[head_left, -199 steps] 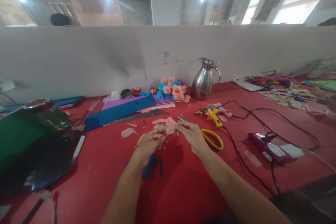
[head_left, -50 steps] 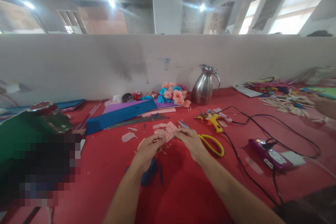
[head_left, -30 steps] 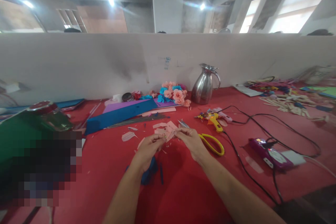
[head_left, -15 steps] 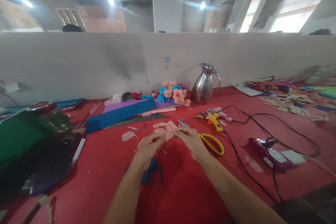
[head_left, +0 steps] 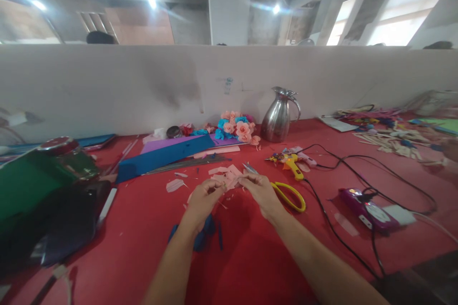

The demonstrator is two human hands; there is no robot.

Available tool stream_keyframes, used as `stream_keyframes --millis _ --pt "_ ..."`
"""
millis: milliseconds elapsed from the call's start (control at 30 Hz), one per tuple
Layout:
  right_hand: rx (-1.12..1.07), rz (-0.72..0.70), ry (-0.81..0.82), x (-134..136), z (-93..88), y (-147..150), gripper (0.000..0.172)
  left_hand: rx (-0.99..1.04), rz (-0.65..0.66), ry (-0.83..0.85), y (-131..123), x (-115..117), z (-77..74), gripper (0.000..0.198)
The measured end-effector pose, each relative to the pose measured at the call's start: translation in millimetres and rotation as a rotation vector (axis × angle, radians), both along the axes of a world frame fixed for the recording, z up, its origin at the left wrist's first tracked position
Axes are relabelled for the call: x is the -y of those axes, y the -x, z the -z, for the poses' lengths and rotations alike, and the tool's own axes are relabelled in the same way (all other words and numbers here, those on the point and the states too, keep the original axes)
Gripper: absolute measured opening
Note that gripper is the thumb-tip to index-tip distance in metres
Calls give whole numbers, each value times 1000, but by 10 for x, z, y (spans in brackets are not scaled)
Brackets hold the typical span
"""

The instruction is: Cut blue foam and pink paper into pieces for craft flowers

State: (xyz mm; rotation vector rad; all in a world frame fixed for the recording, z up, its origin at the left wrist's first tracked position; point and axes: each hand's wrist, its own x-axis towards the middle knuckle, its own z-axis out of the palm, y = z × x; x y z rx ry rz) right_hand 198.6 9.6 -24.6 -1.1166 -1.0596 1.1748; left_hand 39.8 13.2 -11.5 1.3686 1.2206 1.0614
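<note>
My left hand (head_left: 204, 198) is closed in a pinch, thumb against fingers, on something too small to make out. Just across from it, my right hand (head_left: 258, 191) pinches what looks like a small pink paper piece, hard to separate from the pile behind. That pile of pink paper pieces (head_left: 229, 173) lies right beyond the fingertips. Yellow-handled scissors (head_left: 291, 198) rest beside my right hand, their blades partly hidden by it. Dark blue paper pieces (head_left: 203, 238) lie by my left wrist, partly covered by the forearm.
Behind the pile are a blue paper strip (head_left: 164, 156), paper flowers (head_left: 238, 127) and a steel jug (head_left: 277, 116). A yellow glue gun (head_left: 294, 166) and a purple power strip (head_left: 370, 209) trail black cables on the right. A lidded jar (head_left: 67, 157) stands left.
Both hands stay almost in place, still pinching close together. The fingertips have shifted slightly, and the small green spot at my left fingertips shows less. At the far right edge, a blurred hand now appears.
</note>
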Motion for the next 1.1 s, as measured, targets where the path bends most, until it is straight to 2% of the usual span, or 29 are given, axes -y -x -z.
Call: stream_keyframes --millis 133,300,467,667,900,1100 --pt "-99 85 16 -15 17 -26 16 96 -63 37 12 -9 -19 17" --pt "-59 113 13 -31 48 -45 18 225 -146 105 24 -19 -51 17" --pt "13 36 28 -10 54 12 14 250 -87 137 -16 8 -64 17" --pt "-5 -74 0 33 76 108 12 273 -38 110 -65 20 33 17" --pt "-64 -85 -21 68 99 158 12 247 -52 59 -106 -1 143 17" --pt "-116 -51 -8 72 93 177 15 283 -77 43 -105 21 116 17"
